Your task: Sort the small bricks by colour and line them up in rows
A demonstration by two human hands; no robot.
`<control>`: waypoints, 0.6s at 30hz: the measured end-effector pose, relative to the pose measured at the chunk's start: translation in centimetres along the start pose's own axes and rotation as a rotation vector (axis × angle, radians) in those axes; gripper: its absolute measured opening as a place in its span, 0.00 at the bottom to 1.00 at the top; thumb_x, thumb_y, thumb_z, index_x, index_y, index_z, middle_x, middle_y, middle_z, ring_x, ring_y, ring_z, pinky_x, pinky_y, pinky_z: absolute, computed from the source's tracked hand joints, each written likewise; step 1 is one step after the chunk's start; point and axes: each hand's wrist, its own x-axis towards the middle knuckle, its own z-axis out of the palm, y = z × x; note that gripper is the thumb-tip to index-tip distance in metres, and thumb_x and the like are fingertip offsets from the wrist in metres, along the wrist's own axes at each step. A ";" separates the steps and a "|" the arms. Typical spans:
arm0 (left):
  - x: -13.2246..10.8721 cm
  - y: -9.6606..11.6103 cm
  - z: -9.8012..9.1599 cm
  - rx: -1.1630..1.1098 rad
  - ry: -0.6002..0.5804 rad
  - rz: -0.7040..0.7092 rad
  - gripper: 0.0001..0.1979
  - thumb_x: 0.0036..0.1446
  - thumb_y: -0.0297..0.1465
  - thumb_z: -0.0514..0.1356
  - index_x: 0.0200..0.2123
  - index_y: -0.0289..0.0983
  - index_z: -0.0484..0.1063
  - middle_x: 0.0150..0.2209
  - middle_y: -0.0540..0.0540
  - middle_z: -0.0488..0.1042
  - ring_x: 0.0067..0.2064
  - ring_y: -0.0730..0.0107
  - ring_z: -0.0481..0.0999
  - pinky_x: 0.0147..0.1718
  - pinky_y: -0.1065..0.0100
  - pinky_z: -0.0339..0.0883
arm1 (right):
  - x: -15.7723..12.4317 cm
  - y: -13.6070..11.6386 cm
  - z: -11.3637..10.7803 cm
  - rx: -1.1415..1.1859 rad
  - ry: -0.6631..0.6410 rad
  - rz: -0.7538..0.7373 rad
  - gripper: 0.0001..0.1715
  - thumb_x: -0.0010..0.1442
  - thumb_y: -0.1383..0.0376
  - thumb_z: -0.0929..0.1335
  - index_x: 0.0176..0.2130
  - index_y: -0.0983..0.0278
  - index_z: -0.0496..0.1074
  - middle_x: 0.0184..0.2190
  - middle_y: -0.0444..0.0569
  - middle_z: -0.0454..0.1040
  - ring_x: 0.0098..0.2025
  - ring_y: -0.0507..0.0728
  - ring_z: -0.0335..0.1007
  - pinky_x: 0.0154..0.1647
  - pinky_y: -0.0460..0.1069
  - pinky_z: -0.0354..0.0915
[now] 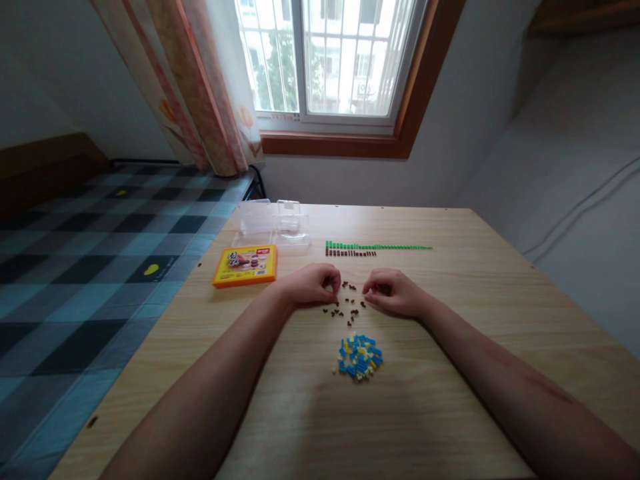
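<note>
My left hand point(311, 285) rests on the wooden table point(450, 373), fingers curled into a pinch beside several loose brown bricks point(349, 305). My right hand point(393, 293) lies just right of them, its fingers also pinched together; what either hand pinches is too small to make out. Behind the hands runs a long row of green bricks point(379, 247) with a shorter row of brown bricks point(350, 253) under it. A small heap of blue, yellow and white bricks point(359, 357) sits nearer to me.
A yellow box point(245, 265) lies at the left of the table, with a clear plastic case point(273, 225) behind it. A bed with a checked cover point(90, 267) stands left of the table. A window and curtain are beyond.
</note>
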 end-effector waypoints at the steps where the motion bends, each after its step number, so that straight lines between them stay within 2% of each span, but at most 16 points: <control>1: 0.0 0.0 0.0 -0.001 0.005 -0.001 0.06 0.43 0.28 0.63 0.29 0.36 0.73 0.30 0.51 0.67 0.32 0.71 0.65 0.30 0.70 0.57 | 0.0 -0.1 0.0 -0.004 -0.003 -0.007 0.04 0.58 0.66 0.71 0.33 0.64 0.79 0.26 0.46 0.71 0.30 0.52 0.66 0.32 0.47 0.61; 4: -0.1 0.3 0.0 0.009 0.013 -0.001 0.04 0.44 0.28 0.62 0.28 0.37 0.72 0.29 0.51 0.67 0.31 0.71 0.65 0.29 0.69 0.56 | 0.0 -0.5 0.1 -0.033 -0.002 -0.021 0.04 0.57 0.66 0.72 0.33 0.64 0.79 0.25 0.45 0.71 0.29 0.52 0.65 0.31 0.47 0.60; 8: -0.1 0.7 0.0 0.057 0.013 0.027 0.07 0.43 0.31 0.67 0.26 0.38 0.71 0.31 0.51 0.67 0.32 0.70 0.65 0.30 0.69 0.57 | 0.2 -0.6 0.4 -0.096 -0.015 -0.052 0.05 0.58 0.65 0.72 0.33 0.63 0.80 0.24 0.45 0.71 0.28 0.52 0.65 0.32 0.48 0.60; 13: 0.1 0.4 0.1 0.079 0.013 0.030 0.07 0.43 0.29 0.66 0.26 0.37 0.70 0.29 0.51 0.67 0.31 0.71 0.65 0.29 0.69 0.56 | 0.4 -0.2 0.8 -0.173 -0.016 -0.075 0.06 0.60 0.65 0.71 0.33 0.63 0.80 0.25 0.45 0.73 0.29 0.52 0.67 0.34 0.48 0.60; 18: 0.4 0.1 0.9 0.123 0.173 0.001 0.07 0.48 0.29 0.63 0.25 0.37 0.66 0.26 0.53 0.67 0.29 0.72 0.64 0.29 0.69 0.54 | 0.6 0.0 1.1 -0.329 0.104 0.053 0.08 0.63 0.64 0.69 0.33 0.63 0.79 0.27 0.47 0.75 0.32 0.54 0.68 0.35 0.49 0.59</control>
